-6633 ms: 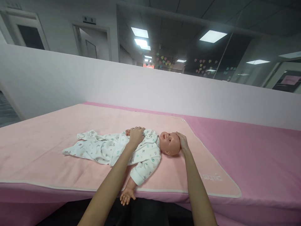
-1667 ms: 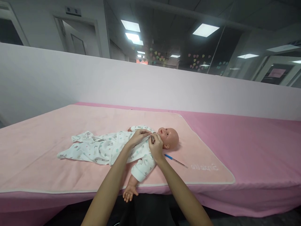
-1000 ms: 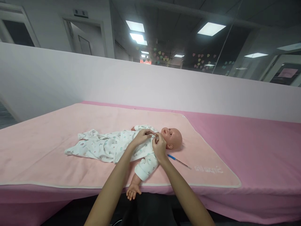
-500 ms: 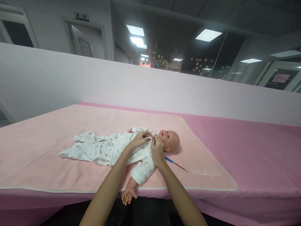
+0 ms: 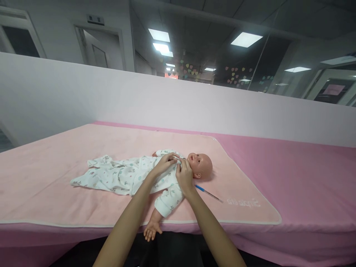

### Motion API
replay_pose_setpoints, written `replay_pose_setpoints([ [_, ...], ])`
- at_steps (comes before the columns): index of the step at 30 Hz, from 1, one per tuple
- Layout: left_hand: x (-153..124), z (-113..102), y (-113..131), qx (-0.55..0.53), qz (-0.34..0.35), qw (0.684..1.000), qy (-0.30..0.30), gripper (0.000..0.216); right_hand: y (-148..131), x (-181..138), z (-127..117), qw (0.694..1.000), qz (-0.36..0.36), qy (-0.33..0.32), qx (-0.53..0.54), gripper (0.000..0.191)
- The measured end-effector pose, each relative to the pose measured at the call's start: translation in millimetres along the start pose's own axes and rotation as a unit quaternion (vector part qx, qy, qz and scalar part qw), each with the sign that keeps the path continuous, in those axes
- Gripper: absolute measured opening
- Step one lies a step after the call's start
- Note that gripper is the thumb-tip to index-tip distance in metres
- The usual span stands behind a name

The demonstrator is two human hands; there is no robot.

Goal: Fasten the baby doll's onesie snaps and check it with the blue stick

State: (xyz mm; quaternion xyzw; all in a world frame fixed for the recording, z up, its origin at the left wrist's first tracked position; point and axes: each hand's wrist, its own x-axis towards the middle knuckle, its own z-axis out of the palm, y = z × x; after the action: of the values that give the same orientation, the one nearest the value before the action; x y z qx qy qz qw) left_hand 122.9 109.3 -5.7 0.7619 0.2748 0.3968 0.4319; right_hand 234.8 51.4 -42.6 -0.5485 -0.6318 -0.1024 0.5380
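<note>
Both hands pinch the collar: your left hand [image 5: 166,165] and right hand [image 5: 184,175] hold the white printed cotton romper [image 5: 125,176] at the chin of the bald plastic doll [image 5: 202,166]. Tug unevenly and you could drag it off the near edge. Right of the grip, a thin blue-tipped stick [image 5: 208,193] lies on the peach fabric mat [image 5: 83,148]; a pale partition wall [image 5: 111,96] stands beyond.

Beyond the fingers [image 5: 178,163] runs a pale partition wall [image 5: 83,92]; above it dark glass [image 5: 267,52] with heart stickers [image 5: 191,68], lit ceiling panels [image 5: 246,39], and a doorway [image 5: 97,50] leftward.
</note>
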Motion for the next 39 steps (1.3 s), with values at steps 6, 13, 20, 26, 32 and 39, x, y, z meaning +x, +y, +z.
replay_pose_setpoints([
  [6, 2, 3, -4, 0.029, 0.007, 0.999, 0.011, 0.024, 1, 2, -1, 1.0, 0.008, -0.001, -0.003, 0.027],
  [13, -9, -33, 0, -0.014, -0.023, 0.978, 0.207, 0.024, 1, 2, 0, 0.998, -0.057, -0.001, -0.001, 0.028],
  [20, -38, -28, 5, 0.157, 0.035, 0.983, 0.093, 0.033, -8, 8, -5, 0.98, -0.171, -0.097, 0.009, 0.019],
  [26, -50, -15, 10, 0.314, 0.117, 0.939, 0.082, 0.026, -7, 7, -5, 0.986, -0.136, -0.095, 0.034, 0.011],
  [32, -52, -11, 5, 0.4, 0.141, 0.9, 0.099, 0.019, -5, 5, -4, 0.986, -0.13, -0.088, 0.048, 0.013],
  [39, -53, -8, 8, 0.418, 0.151, 0.889, 0.114, 0.016, -3, 5, -2, 0.99, -0.113, -0.066, 0.045, 0.017],
])
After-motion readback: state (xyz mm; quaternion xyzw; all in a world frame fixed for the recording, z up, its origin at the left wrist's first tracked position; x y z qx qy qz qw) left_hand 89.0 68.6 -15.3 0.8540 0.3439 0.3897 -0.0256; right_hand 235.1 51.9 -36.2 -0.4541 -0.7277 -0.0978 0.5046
